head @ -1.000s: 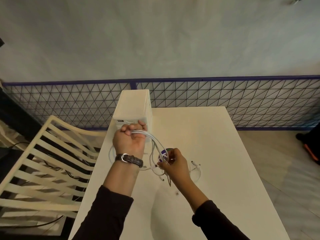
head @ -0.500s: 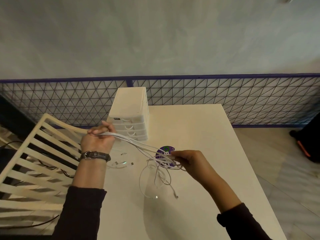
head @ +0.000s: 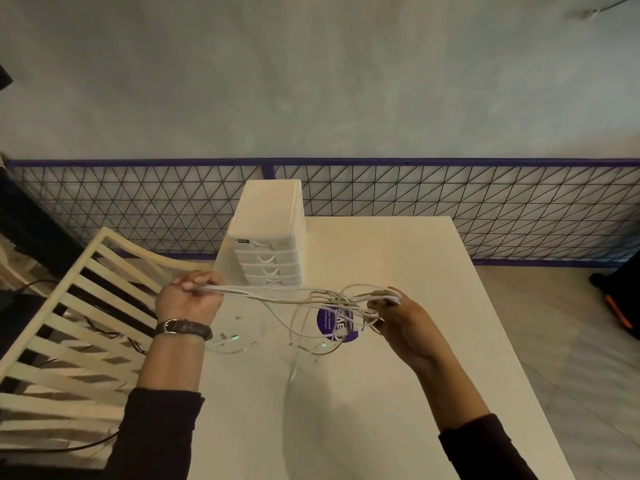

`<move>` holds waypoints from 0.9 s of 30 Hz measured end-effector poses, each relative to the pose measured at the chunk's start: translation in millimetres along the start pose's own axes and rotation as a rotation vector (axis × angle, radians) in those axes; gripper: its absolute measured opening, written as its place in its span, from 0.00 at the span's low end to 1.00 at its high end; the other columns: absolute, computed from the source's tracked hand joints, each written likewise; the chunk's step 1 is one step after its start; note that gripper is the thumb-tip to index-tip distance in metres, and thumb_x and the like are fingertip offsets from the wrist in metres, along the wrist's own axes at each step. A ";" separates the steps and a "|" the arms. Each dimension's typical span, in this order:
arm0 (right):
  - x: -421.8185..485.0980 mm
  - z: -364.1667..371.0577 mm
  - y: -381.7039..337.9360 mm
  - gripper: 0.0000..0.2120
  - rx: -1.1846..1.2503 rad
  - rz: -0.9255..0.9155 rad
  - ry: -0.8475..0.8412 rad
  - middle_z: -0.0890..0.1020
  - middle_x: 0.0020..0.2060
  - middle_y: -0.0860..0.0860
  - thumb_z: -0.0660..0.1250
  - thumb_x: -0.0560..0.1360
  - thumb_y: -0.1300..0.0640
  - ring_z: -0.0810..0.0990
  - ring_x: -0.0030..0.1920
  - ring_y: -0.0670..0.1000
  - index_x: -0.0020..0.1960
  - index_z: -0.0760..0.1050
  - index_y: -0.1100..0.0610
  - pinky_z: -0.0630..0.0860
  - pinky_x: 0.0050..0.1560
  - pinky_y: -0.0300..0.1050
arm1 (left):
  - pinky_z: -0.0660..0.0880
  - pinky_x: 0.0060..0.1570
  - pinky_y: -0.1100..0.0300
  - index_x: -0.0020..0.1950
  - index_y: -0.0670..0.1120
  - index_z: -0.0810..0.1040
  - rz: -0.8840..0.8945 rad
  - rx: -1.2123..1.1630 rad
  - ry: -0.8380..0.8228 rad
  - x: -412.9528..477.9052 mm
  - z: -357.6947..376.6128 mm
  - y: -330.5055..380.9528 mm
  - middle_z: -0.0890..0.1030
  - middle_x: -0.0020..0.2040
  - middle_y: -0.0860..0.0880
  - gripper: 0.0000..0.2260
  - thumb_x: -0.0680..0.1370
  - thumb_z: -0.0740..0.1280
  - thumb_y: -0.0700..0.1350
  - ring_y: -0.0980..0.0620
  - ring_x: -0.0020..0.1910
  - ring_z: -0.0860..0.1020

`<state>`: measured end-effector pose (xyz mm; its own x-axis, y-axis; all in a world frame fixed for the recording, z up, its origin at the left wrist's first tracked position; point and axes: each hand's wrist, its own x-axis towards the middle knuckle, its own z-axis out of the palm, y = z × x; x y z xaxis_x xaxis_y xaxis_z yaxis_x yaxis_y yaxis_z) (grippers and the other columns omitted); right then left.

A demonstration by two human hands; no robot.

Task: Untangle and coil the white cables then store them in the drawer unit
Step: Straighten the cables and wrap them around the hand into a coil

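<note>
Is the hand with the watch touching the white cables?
Touching. The head view shows the left hand with its fingers curled round one end of the white cables.

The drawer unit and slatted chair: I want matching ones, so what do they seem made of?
Drawer unit: most likely moulded plastic, off-white and smooth with a slight sheen; the drawer fronts have moulded arched pulls. Slatted chair: probably painted wood, cream and matt, judging by its flat, straight-cut slats; painted metal cannot be ruled out.

Matt plastic drawer unit (head: 268,244); smooth table (head: 398,265).
</note>
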<state>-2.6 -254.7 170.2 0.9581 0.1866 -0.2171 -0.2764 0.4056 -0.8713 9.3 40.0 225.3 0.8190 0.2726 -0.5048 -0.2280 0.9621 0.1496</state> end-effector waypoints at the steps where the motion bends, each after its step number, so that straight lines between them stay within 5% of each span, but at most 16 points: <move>1: -1.7 -2.6 -3.2 0.13 0.212 0.017 0.003 0.78 0.29 0.51 0.60 0.66 0.74 0.77 0.31 0.48 0.32 0.76 0.59 0.72 0.40 0.42 | 0.62 0.22 0.70 0.24 0.47 0.64 -0.001 0.010 0.013 1.9 -3.4 1.7 0.62 0.17 0.54 0.16 0.73 0.56 0.39 0.60 0.16 0.62; 3: -4.4 -6.7 -5.2 0.13 0.512 0.007 0.027 0.78 0.30 0.53 0.59 0.66 0.74 0.79 0.33 0.49 0.32 0.73 0.59 0.76 0.41 0.41 | 0.61 0.22 0.70 0.24 0.47 0.64 -0.007 0.023 0.040 5.4 -8.8 1.2 0.62 0.17 0.54 0.21 0.78 0.54 0.41 0.60 0.16 0.62; 5: -4.3 -11.4 -3.3 0.13 0.484 -0.027 0.059 0.75 0.29 0.51 0.58 0.68 0.75 0.78 0.32 0.48 0.33 0.67 0.59 0.77 0.37 0.38 | 0.61 0.22 0.70 0.24 0.47 0.65 -0.008 0.035 0.057 6.8 -9.3 -1.0 0.61 0.17 0.54 0.22 0.79 0.51 0.42 0.59 0.16 0.61; 8: -1.3 -17.9 -3.5 0.13 -0.309 -0.153 0.237 0.73 0.26 0.50 0.62 0.70 0.75 0.74 0.27 0.48 0.36 0.65 0.59 0.72 0.31 0.43 | 0.61 0.19 0.70 0.22 0.47 0.64 0.001 0.089 0.040 3.0 -5.3 -7.0 0.61 0.17 0.54 0.20 0.75 0.53 0.39 0.59 0.15 0.61; 11: -0.3 -13.4 -12.7 0.16 -1.017 -0.334 0.257 0.75 0.34 0.49 0.67 0.66 0.68 0.71 0.29 0.49 0.47 0.68 0.53 0.69 0.32 0.43 | 0.61 0.18 0.71 0.20 0.47 0.64 -0.014 0.162 -0.033 -7.1 1.5 -25.7 0.60 0.16 0.53 0.12 0.65 0.55 0.38 0.58 0.14 0.61; 13: 2.6 -9.2 -14.9 0.25 -1.255 -0.366 0.137 0.75 0.38 0.46 0.73 0.67 0.61 0.74 0.33 0.47 0.59 0.70 0.44 0.71 0.36 0.40 | 0.62 0.17 0.71 0.19 0.47 0.64 -0.026 0.197 -0.060 -11.6 6.6 -37.2 0.60 0.15 0.53 0.13 0.63 0.54 0.37 0.58 0.14 0.61; 15: 3.2 -6.2 -12.8 0.15 -1.285 -0.315 0.026 0.80 0.36 0.46 0.73 0.68 0.55 0.78 0.38 0.48 0.51 0.78 0.40 0.74 0.40 0.45 | 0.62 0.17 0.71 0.18 0.46 0.64 -0.028 0.207 -0.072 -13.3 9.9 -39.8 0.60 0.15 0.53 0.13 0.63 0.54 0.37 0.58 0.13 0.61; 16: 4.7 -8.0 -10.8 0.08 -1.199 -0.271 0.011 0.83 0.34 0.47 0.71 0.70 0.56 0.80 0.38 0.49 0.42 0.81 0.43 0.74 0.40 0.47 | 0.62 0.17 0.71 0.19 0.47 0.64 -0.026 0.203 -0.074 -12.9 9.9 -37.8 0.60 0.15 0.53 0.12 0.63 0.55 0.38 0.58 0.13 0.61; 18: 6.1 -15.1 -6.1 0.17 -0.880 -0.168 0.116 0.81 0.25 0.47 0.64 0.75 0.61 0.78 0.32 0.50 0.29 0.76 0.53 0.72 0.36 0.46 | 0.62 0.17 0.71 0.20 0.47 0.64 -0.026 0.194 -0.063 -9.6 4.9 -30.8 0.61 0.15 0.53 0.12 0.63 0.55 0.38 0.58 0.14 0.61; 21: 5.9 -25.9 -7.8 0.17 -0.073 -0.025 0.235 0.72 0.22 0.50 0.55 0.78 0.64 0.69 0.29 0.52 0.30 0.67 0.59 0.67 0.33 0.43 | 0.61 0.17 0.70 0.19 0.47 0.64 -0.044 0.179 -0.014 -4.1 -9.4 -20.2 0.60 0.15 0.53 0.12 0.64 0.55 0.39 0.58 0.14 0.61; 23: 4.2 -26.6 -10.3 0.10 0.441 0.041 0.222 0.69 0.24 0.51 0.62 0.67 0.67 0.68 0.27 0.50 0.31 0.66 0.58 0.70 0.31 0.41 | 0.60 0.17 0.71 0.20 0.47 0.64 -0.050 0.181 0.017 -2.1 -16.3 -18.6 0.60 0.15 0.53 0.11 0.63 0.55 0.39 0.58 0.14 0.60; 25: 4.7 -24.6 -10.1 0.07 0.691 0.012 0.238 0.69 0.23 0.51 0.67 0.59 0.65 0.71 0.25 0.50 0.29 0.69 0.58 0.77 0.32 0.41 | 0.60 0.17 0.71 0.20 0.47 0.64 -0.036 0.197 0.040 -1.2 -18.8 -21.5 0.60 0.16 0.53 0.11 0.63 0.54 0.38 0.58 0.14 0.60; 27: 3.4 -23.3 -9.7 0.05 0.758 -0.036 0.196 0.68 0.21 0.50 0.68 0.60 0.64 0.70 0.22 0.49 0.31 0.72 0.58 0.80 0.34 0.44 | 0.60 0.17 0.71 0.20 0.46 0.64 -0.015 0.205 0.058 0.3 -18.8 -22.9 0.60 0.16 0.53 0.11 0.63 0.54 0.38 0.58 0.14 0.60</move>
<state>5.1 -278.8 167.6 0.9438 0.0288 -0.3293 -0.1524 0.9219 -0.3562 4.9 18.2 205.7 0.7886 0.2641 -0.5553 -0.0994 0.9459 0.3087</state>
